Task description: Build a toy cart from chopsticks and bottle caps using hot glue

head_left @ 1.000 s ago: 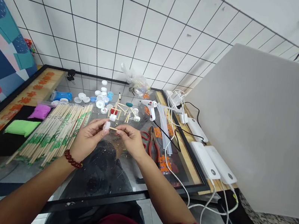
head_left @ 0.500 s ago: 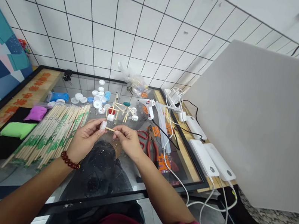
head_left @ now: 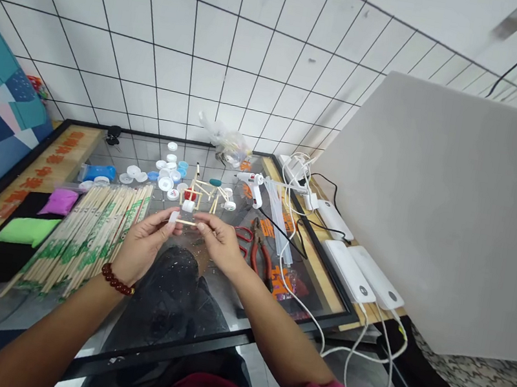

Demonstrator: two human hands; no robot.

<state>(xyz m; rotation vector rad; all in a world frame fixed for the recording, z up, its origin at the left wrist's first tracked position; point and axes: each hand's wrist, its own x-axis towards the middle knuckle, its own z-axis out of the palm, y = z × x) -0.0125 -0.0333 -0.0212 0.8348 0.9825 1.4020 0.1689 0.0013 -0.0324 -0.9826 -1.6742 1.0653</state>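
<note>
My left hand [head_left: 141, 245] pinches a white bottle cap [head_left: 174, 216], held on edge between thumb and fingers. In my right hand [head_left: 221, 244] is a short wooden stick [head_left: 188, 223], gripped near its right end. The stick lies level and its left end meets the cap; whether the two are joined I cannot tell. Just beyond my fingers stands a small frame of wooden sticks [head_left: 204, 188], with a white piece [head_left: 188, 206] at its front and a red cap [head_left: 190, 194] behind that.
Loose white and blue caps [head_left: 165, 184] lie behind. Wrapped chopsticks [head_left: 84, 238] and green clay [head_left: 27, 231] are left. To the right are a glue gun [head_left: 254, 187], clear glue sticks [head_left: 279, 213], red-handled pliers [head_left: 257, 249], white cables and power strips [head_left: 348, 273].
The cap in my left hand has turned to show its edge, and the stick now lies more level. Both hands appear slightly further left as the view shifts.
</note>
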